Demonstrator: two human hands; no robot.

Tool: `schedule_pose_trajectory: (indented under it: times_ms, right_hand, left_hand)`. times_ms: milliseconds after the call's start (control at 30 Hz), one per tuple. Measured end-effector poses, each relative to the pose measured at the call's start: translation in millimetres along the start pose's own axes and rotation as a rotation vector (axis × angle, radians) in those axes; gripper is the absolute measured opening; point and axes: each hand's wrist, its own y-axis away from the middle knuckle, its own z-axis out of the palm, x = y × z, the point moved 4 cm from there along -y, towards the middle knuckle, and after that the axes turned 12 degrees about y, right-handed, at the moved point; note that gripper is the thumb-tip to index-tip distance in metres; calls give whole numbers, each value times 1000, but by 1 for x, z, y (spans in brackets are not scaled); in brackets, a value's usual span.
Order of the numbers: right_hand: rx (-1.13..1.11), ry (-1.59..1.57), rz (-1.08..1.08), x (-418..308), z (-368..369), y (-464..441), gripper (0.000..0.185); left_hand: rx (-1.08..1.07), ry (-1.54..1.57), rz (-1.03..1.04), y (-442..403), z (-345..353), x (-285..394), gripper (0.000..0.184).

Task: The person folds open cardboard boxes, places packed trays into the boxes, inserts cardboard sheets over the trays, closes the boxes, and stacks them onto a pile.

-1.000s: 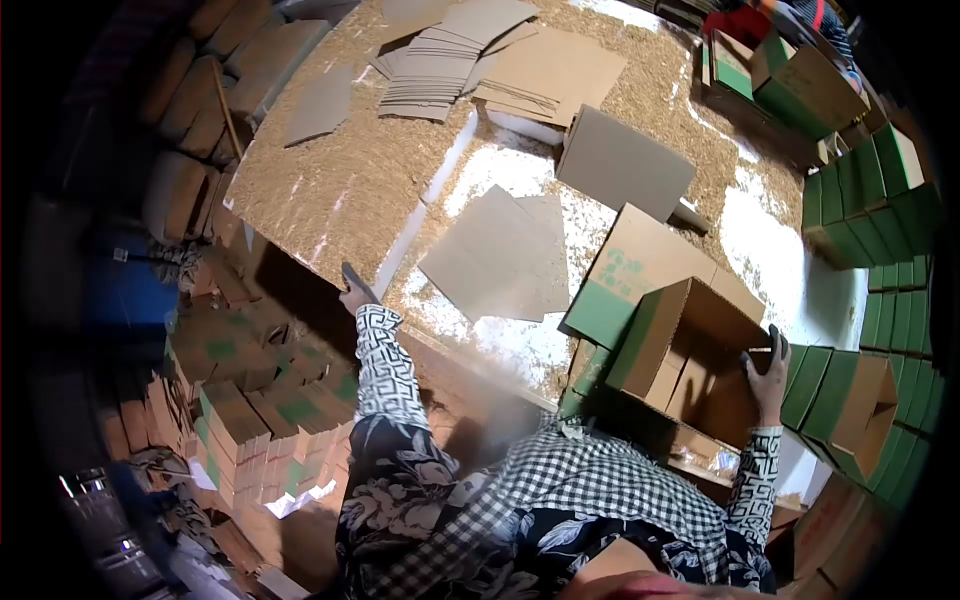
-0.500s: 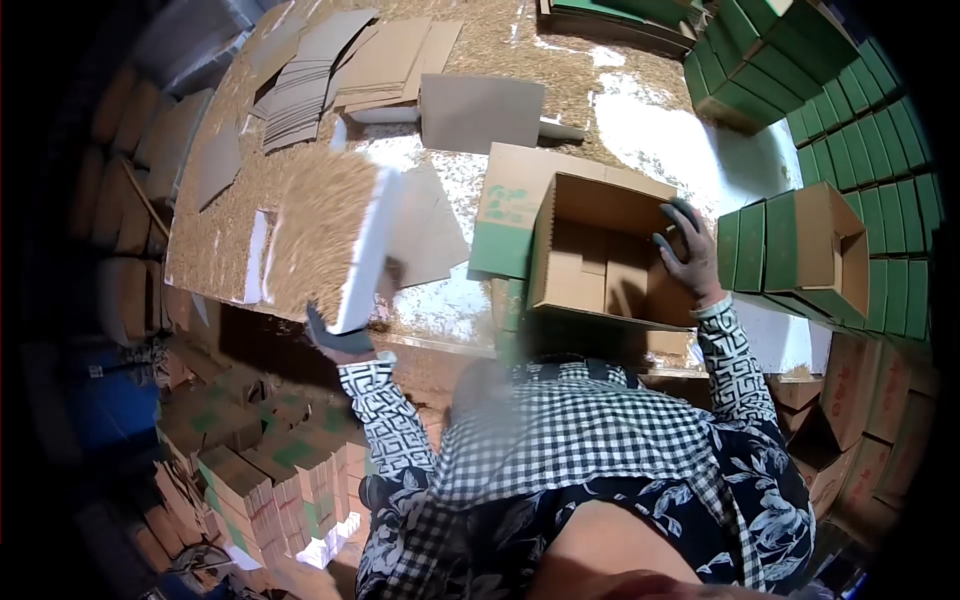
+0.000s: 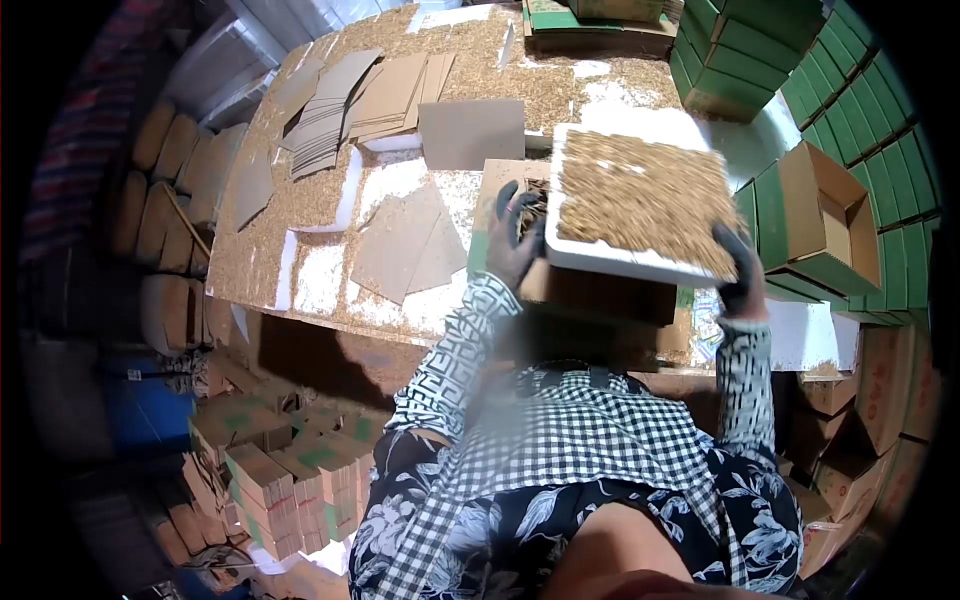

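Note:
A white tray (image 3: 640, 262) full of brown flakes hangs above an open carton (image 3: 600, 295), hiding most of it. At the tray's right edge, my gloved right hand (image 3: 740, 262) has its fingers closed on the rim. Beside the left edge is my gloved left hand (image 3: 515, 238), fingers spread and pointing up, the thumb close to the tray. Whether it touches the tray is unclear. Some dark brown material shows between this hand and the tray. Loose grey cardboard sheets (image 3: 408, 245) lie to the left on the table.
Flake-covered trays (image 3: 320, 210) fill the table's left and back. Fanned cardboard (image 3: 325, 110) lies on them, and a grey board (image 3: 472, 135) stands behind the carton. Green cartons (image 3: 845, 130) are stacked at right, beside an open one (image 3: 825, 215). Flattened cartons (image 3: 265, 480) stand lower left.
The flake-filled tray has moved from the table's left side to above the open carton. My left hand came rightward with it, and my right hand shifted from the carton to the tray's right edge.

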Motion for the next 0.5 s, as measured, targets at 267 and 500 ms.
schedule_pose_trajectory:
  times_ms: [267,500]
  right_hand:
    - [-41,415,44,-10,9,57,46]
    - [-136,430,188,73,88,-16,61]
  left_hand:
    - [268,1255,-504,29,23,-20,37]
    - [125,-920,-486,64,-151,-132,91]
